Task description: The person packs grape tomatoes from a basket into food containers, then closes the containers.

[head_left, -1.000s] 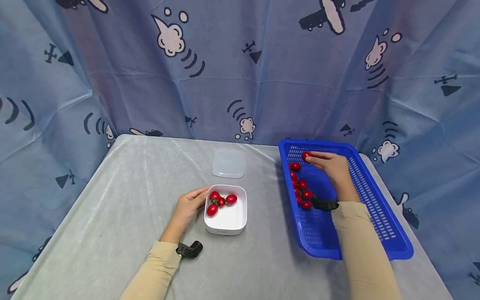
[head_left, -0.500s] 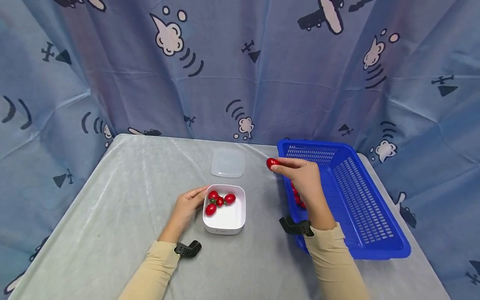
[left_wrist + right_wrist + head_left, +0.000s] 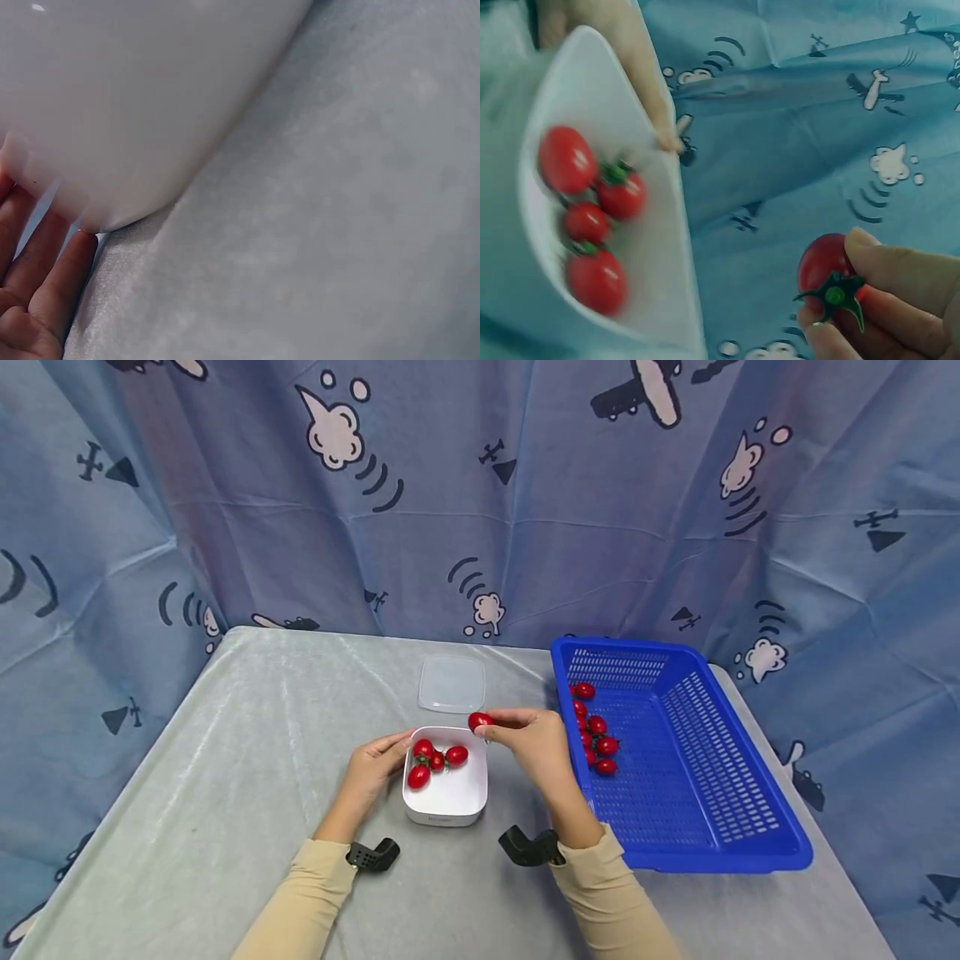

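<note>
A white square box (image 3: 459, 792) stands on the table with several cherry tomatoes (image 3: 419, 777) grouped toward its back left. My left hand (image 3: 369, 777) rests against the box's left side, its fingers nearly straight; in the left wrist view, fingers (image 3: 56, 277) touch the box wall. Between thumb and fingertips, my right hand (image 3: 534, 747) pinches a red cherry tomato (image 3: 478, 720) over the box's back right corner. A green star-shaped calyx tops this tomato (image 3: 823, 262) in the right wrist view.
To the right lies a blue plastic basket (image 3: 660, 777), with several more cherry tomatoes (image 3: 607, 745) along its left side. A clear, flat lid (image 3: 452, 683) lies behind the box. Past the table's far edge hangs a blue patterned curtain (image 3: 420, 560).
From over the basket, my right hand has carried the pinched cherry tomato leftward to the box. My left hand has stayed against the box.
</note>
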The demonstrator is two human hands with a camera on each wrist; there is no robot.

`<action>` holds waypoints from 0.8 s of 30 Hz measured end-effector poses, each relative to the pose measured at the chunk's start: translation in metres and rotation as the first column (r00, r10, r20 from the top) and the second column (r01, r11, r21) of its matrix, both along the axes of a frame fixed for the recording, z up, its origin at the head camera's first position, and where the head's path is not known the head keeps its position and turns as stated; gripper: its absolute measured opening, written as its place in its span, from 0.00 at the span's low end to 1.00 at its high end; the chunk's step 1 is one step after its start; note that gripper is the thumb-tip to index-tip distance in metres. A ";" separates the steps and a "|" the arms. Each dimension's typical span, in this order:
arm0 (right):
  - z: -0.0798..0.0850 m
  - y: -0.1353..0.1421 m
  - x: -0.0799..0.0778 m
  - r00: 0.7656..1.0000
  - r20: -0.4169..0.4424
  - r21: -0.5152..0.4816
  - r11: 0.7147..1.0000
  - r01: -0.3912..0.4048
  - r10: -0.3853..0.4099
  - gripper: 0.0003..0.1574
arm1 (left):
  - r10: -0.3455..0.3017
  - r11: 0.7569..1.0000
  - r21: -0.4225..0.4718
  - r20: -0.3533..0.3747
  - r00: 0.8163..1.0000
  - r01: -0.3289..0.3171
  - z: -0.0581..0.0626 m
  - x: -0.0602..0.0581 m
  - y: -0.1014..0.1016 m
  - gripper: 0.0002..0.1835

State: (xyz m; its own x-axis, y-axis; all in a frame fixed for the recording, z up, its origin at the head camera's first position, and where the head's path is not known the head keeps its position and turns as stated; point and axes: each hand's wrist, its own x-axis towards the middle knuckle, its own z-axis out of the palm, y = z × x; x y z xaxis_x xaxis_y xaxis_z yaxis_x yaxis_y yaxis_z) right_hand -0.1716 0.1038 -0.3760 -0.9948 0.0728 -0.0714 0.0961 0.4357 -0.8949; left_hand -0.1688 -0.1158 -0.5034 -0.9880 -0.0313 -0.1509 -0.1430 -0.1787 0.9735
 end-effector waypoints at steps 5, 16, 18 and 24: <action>-0.019 -0.018 0.000 1.000 0.028 -0.035 0.999 -0.012 0.013 0.17 | 0.023 0.999 -0.022 0.003 1.000 -0.023 0.002 0.001 -0.003 0.20; -0.042 -0.041 0.003 0.998 -0.052 -0.052 0.998 -0.026 0.023 0.15 | 0.007 1.000 -0.015 0.001 1.000 -0.007 -0.003 0.000 -0.003 0.20; -0.045 -0.045 0.002 0.998 -0.053 -0.041 0.999 -0.018 0.016 0.15 | 0.004 1.000 -0.009 -0.002 1.000 -0.004 -0.003 -0.001 -0.003 0.21; -0.056 -0.050 0.000 0.998 -0.060 -0.015 1.000 -0.007 0.006 0.14 | -0.009 1.000 -0.009 -0.023 1.000 0.009 -0.003 0.000 -0.002 0.22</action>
